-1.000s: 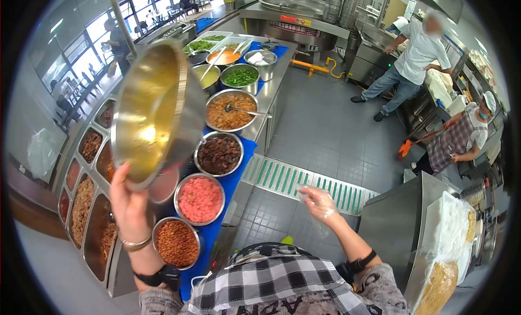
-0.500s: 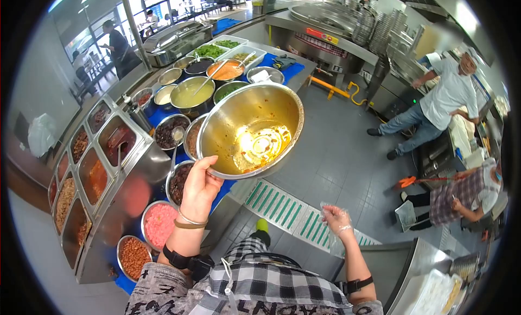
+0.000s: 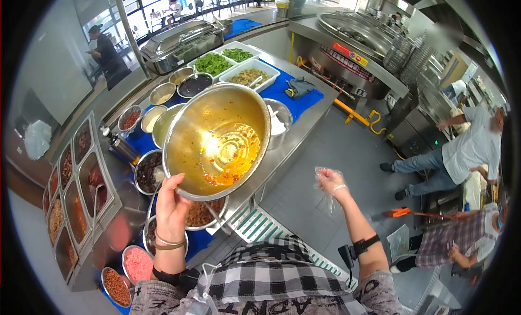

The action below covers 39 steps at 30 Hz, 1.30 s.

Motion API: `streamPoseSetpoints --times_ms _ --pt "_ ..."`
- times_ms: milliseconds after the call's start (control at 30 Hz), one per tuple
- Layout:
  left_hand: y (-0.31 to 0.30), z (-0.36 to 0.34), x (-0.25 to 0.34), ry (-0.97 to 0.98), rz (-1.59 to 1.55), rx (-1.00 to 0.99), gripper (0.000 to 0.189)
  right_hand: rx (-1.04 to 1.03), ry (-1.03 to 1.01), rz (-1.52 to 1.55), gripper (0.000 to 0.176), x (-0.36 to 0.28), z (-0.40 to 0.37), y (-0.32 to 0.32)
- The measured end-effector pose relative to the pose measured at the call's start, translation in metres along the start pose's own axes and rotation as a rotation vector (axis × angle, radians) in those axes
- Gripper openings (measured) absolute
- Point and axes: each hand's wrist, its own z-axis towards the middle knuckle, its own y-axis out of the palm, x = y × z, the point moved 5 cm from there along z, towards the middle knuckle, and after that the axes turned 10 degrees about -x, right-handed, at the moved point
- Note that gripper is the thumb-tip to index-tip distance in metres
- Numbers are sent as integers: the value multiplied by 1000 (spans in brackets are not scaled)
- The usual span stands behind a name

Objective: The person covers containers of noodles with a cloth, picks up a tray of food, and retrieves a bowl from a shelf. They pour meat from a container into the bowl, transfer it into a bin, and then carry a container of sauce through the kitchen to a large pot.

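A large steel mixing bowl (image 3: pixel 190 119), tilted towards me, is gripped at its near rim by my left hand (image 3: pixel 172 206), with the thumb on the rim. Reddish-orange oil with small bits coats the bottom of the bowl. It hangs over the counter and hides part of the containers behind it. Out to the right, above the floor, is my right hand (image 3: pixel 329 182), with its fingers curled in. Loose clear plastic, like a disposable glove, covers that hand; whether anything is inside the fingers I cannot make out.
Left of the bowl are steel topping pans (image 3: pixel 95 185). A dish of pink food (image 3: pixel 138 264) and a bowl of peanuts (image 3: pixel 116 288) stand nearer. Tubs of greens (image 3: pixel 210 64) and a dark cloth or glove (image 3: pixel 299 88) lie beyond. Two people (image 3: pixel 469 147) work at right.
My left hand and the bowl have moved left and slightly down in view. My right hand has risen a little. The view has shifted, with the co-workers now further right.
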Motion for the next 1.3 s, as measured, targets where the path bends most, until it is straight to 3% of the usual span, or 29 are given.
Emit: streamPoseSetpoints --times_ms 100,167,267,333,367,433,467,533,600,633,667,700,733,767,800,867,900,933,967,1000,1167,1200,1233,1267,1300 --pt "12 29 -11 73 20 59 23 -42 -85 -49 32 -17 92 -24" --pt "20 47 -22 114 3 107 24 55 -238 -189 38 -11 177 -41" --pt "61 69 -43 144 47 173 25 97 -234 -288 46 -58 255 -63" --pt "79 93 -61 170 47 185 26 326 -475 -395 53 -87 296 -77" --pt "90 104 -71 186 42 209 26 306 -480 -391 53 -93 316 -81" --pt "105 128 -83 193 28 277 29 262 -277 -540 57 -122 329 -96" --pt "115 141 -91 205 33 292 29 245 -286 -536 57 -121 349 -98" --pt "144 164 -113 190 114 289 33 405 -424 -928 47 -115 389 -99" --pt "162 191 -134 127 132 305 33 150 -451 -594 29 -98 441 -113" --pt "171 208 -145 110 115 256 33 243 -240 -463 27 -96 451 -132" --pt "178 224 -158 94 93 207 33 470 -393 -286 20 -76 473 -151" --pt "189 237 -169 109 154 196 32 396 -338 -136 16 -65 484 -174" --pt "198 249 -180 123 215 183 31 370 -397 239 16 -53 484 -199" --pt "197 264 -195 60 142 200 29 504 -478 521 16 -22 509 -218" --pt "193 281 -212 -1 66 211 28 369 -257 732 17 -44 458 -247" --pt "194 308 -242 -13 52 239 22 171 -498 1275 18 -23 453 -289" --pt "193 320 -257 -32 25 221 19 107 -632 1254 22 2 459 -314" --pt "189 332 -273 -54 -1 202 16 -52 -640 1219 28 1 431 -325" --pt "182 344 -289 -53 0 221 16 -31 -708 1319 32 -14 400 -330" --pt "180 352 -303 -68 -15 258 13 -136 -802 1315 35 -17 385 -335" --pt "173 369 -349 -99 -93 385 11 -117 -638 1507 14 22 329 -305" --pt "175 370 -356 -109 -91 378 11 -182 -649 1494 20 39 330 -286" --pt "177 370 -362 -98 -115 370 12 -212 -592 1472 28 18 316 -265" --pt "179 369 -367 -86 -138 364 12 -104 -538 1586 32 -10 308 -245" --pt "186 364 -370 -96 -134 359 12 -173 -539 1543 31 -30 298 -228"
